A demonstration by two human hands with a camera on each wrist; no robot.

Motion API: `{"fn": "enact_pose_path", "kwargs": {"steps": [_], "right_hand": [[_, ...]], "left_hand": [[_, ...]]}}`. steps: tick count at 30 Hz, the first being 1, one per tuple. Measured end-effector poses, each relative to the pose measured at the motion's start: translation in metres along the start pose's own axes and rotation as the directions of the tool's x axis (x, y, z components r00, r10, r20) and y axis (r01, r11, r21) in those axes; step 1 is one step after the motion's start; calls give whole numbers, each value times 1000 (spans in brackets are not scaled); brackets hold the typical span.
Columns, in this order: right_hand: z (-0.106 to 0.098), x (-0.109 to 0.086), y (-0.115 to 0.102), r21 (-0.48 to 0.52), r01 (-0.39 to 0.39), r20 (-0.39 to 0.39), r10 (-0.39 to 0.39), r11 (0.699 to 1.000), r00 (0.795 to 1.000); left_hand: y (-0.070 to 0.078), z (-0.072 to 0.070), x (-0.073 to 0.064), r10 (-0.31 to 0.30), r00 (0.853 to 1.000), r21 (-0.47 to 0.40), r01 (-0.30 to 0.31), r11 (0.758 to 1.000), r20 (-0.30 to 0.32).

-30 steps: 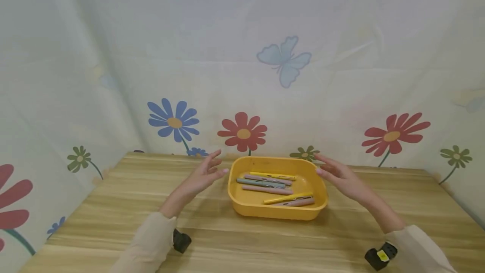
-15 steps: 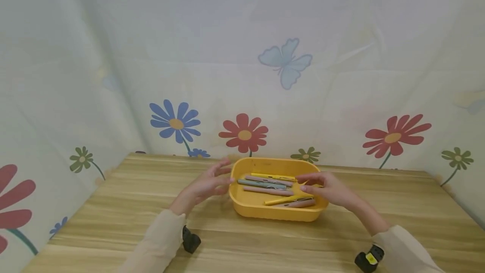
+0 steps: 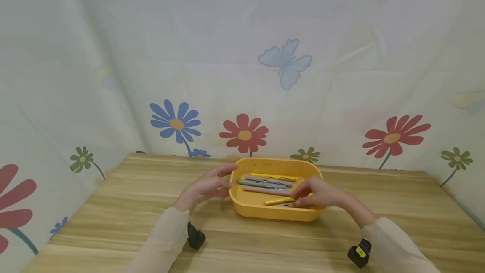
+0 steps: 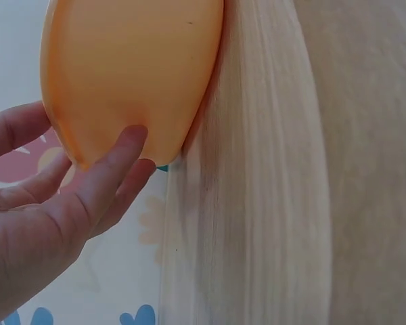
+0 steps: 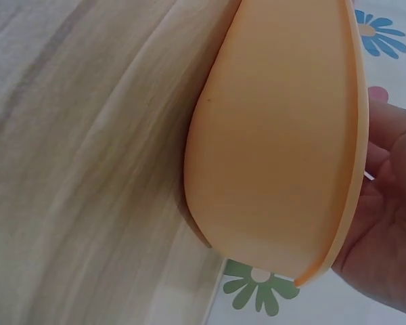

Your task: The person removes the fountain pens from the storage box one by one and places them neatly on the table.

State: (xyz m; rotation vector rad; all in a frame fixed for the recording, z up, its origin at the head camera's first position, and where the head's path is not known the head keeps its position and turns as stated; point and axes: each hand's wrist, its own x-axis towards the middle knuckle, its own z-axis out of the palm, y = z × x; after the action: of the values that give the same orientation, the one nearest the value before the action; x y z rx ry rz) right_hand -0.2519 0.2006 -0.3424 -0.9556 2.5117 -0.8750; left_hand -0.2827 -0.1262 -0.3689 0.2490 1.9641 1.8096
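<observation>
A yellow plastic basin [image 3: 261,211] on the wooden table holds several pens. Toward its back lie a yellow pen [image 3: 270,175], a pink pen [image 3: 257,178], a grey-green pen [image 3: 257,183] and another pink pen [image 3: 265,191]. Nearer the front are a second yellow pen [image 3: 275,201] and a further pink pen [image 3: 286,205]. My left hand [image 3: 208,185] touches the basin's left end, fingers fairly straight, at the rim and outer wall. My right hand [image 3: 320,193] reaches inside over the front pens, fingertips down at them. Whether it pinches one is unclear; the right wrist view hides the fingertips behind the wall.
The wooden table [image 3: 242,243] extends around the basin. Behind it hangs a pale cloth [image 3: 212,54] printed with flowers and a butterfly. A black wrist camera [image 3: 195,237] sits below the left hand, another black camera [image 3: 358,255] below the right.
My right hand has moved left and down, from outside the basin's right end to the front pens. My left hand has come right to touch the basin. The pens appear unmoved.
</observation>
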Motion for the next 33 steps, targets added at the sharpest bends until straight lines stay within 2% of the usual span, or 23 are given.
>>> {"fn": "enact_pose_path", "kwargs": {"steps": [6,15,21,26,33], "right_hand": [[4,6,-2,-111,43,37,-39,993,999],[7,10,-7,-223,-6,24,11,975,1000],[9,13,-8,-282,-62,25,72,958,997],[10,15,-6,-295,-14,33,25,955,999],[11,16,3,-281,0,-91,-26,960,995]], "left_hand": [[1,3,3,-12,1000,-1,12,1000,-25],[2,4,3,-27,999,2,28,1000,-47],[2,4,3,-28,999,3,28,1000,-25],[2,4,2,-24,1000,6,24,1000,-16],[2,4,1,-29,999,-7,29,1000,-28]]}}
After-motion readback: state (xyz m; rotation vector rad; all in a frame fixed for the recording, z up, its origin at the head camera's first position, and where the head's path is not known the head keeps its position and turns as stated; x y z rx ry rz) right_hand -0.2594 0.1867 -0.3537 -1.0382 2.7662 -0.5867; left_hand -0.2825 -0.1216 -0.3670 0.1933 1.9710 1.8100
